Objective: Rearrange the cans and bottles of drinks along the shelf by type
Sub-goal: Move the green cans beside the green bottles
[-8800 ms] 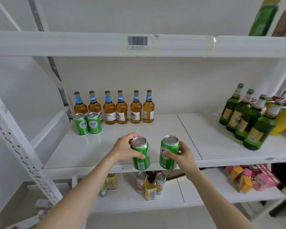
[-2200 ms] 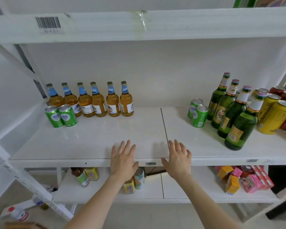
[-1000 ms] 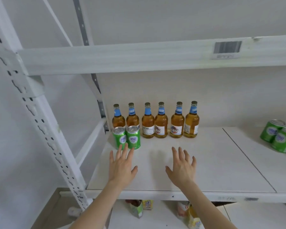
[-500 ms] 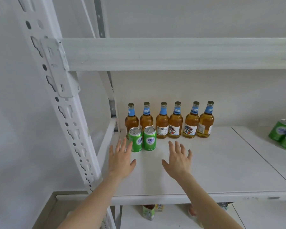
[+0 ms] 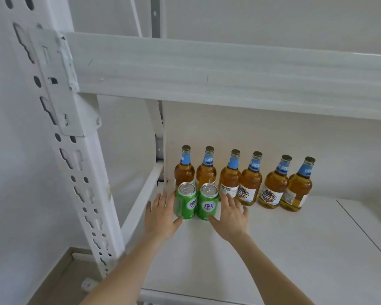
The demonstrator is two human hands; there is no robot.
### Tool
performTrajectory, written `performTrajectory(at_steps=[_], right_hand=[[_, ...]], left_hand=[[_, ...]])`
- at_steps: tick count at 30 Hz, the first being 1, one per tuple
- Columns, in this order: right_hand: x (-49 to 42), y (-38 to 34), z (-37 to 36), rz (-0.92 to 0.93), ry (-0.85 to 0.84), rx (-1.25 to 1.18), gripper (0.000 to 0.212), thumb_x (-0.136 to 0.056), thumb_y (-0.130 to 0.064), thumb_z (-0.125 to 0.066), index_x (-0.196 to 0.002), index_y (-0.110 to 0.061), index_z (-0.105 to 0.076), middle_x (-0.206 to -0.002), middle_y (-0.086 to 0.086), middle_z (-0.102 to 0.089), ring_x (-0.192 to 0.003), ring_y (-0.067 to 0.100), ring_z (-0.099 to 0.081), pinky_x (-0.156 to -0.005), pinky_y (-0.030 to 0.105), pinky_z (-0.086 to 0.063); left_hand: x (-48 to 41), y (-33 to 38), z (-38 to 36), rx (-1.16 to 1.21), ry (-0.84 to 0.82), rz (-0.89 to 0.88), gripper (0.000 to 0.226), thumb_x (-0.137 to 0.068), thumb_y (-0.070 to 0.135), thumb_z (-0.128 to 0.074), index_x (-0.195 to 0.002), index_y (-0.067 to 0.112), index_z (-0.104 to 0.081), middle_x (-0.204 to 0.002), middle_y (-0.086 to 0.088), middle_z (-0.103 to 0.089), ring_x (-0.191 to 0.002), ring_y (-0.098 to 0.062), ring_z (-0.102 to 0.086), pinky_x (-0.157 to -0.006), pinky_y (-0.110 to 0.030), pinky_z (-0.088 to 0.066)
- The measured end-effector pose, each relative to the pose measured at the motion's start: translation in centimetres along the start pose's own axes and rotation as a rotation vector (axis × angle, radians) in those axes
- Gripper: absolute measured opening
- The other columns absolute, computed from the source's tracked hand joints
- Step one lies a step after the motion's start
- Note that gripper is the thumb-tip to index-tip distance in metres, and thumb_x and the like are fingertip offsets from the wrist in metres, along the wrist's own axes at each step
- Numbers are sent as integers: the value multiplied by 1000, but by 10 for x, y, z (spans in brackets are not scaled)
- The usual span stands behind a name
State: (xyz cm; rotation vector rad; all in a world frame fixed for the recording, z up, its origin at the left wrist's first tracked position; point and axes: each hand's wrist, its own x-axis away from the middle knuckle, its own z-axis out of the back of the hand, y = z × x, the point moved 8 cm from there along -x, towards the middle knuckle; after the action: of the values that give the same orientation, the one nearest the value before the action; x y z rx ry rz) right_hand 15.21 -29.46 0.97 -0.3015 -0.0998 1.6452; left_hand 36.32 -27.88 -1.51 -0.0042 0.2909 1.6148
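Two green cans [image 5: 186,204], head view, stand side by side at the left end of the shelf [image 5: 295,249], before six bottles [image 5: 250,183]. My left hand [image 5: 163,219] and right hand [image 5: 229,219] flank them, fingers spread, gripping nothing. Next, I judge: grasp both.

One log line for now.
left hand: open, left of green cans | right hand: open, right of them | grasp: none yet | six amber bottles: upright behind

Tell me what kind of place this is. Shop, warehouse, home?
Probably a shop or stockroom, possibly a mock-up. A white metal rack with a slotted upright carries a shelf board; six matching amber beer bottles stand in a row at the back, with two identical green cans in front.
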Motion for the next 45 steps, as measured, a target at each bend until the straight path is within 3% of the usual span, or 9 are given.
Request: performTrajectory(at_steps=[4,8,11,14,18,28,34,38,45], right_hand=[[-21,5,-12,-29,-53,-244,77,-87,-55,-61,-147,-24,-26,-150,-2,-43,-135,25,-43,-108,47,-36],[-36,2,-23,1,-114,-687,66,-83,-37,-74,-138,-24,-40,-133,-3,-58,-122,23,-56,-99,43,-50],[-43,1,-31,-24,-155,-896,67,-80,-24,-80,-136,-23,-44,-128,-5,-61,-118,18,-58,-99,37,-50],[-48,1,-37,-30,-178,-991,67,-77,-23,-82,-134,-24,-45,-124,-8,-61,-113,13,-58,-94,30,-50],[-48,3,-39,-35,-187,-1078,67,-75,-21,-84,-129,-30,-46,-118,-16,-62,-107,3,-58,-82,17,-48],[-25,13,-35,-155,-210,-1249,63,-74,-9,-83,-129,-24,-55,-120,-6,-67,-106,11,-64,-75,20,-53],[8,17,-29,-326,-185,-1321,53,-76,-15,-82,-121,-28,-57,-113,-4,-68,-99,14,-65,-71,28,-52],[39,17,-24,-406,-170,-1349,45,-79,-14,-80,-118,-22,-58,-106,-2,-69,-92,13,-66,-64,27,-49],[90,17,-5,-460,-109,-1403,37,-82,-14,-76,-114,-21,-57,-105,4,-69,-92,18,-65,-63,30,-50]], left_hand=[[-12,-3,-12,187,3,42,82,-85,59,-60,-150,20,-28,-154,-1,-38,-141,-25,-35,-115,-46,-32],[-27,-1,-25,562,-96,73,78,-81,46,-74,-145,22,-37,-143,3,-52,-128,-20,-50,-104,-37,-44],[-32,-3,-33,845,-155,158,74,-74,30,-85,-136,24,-45,-128,7,-60,-116,-12,-59,-96,-29,-47],[-40,-6,-41,998,-158,203,73,-65,22,-91,-124,32,-50,-120,6,-65,-108,-14,-64,-94,-33,-52],[-47,0,-44,1145,-200,196,71,-61,9,-91,-113,38,-52,-114,13,-65,-111,-17,-64,-95,-39,-54],[-22,1,-43,1219,-255,259,78,-58,9,-93,-122,29,-53,-119,5,-67,-108,-14,-64,-84,-30,-56],[7,1,-35,1186,-293,289,73,-59,13,-93,-117,30,-53,-114,4,-66,-103,-13,-62,-75,-24,-53],[28,-3,-37,1184,-344,303,77,-52,23,-95,-120,24,-57,-113,1,-69,-102,-17,-66,-78,-30,-56],[70,-3,-26,1209,-394,284,71,-60,19,-93,-120,27,-57,-111,3,-68,-101,-15,-64,-75,-32,-55]])
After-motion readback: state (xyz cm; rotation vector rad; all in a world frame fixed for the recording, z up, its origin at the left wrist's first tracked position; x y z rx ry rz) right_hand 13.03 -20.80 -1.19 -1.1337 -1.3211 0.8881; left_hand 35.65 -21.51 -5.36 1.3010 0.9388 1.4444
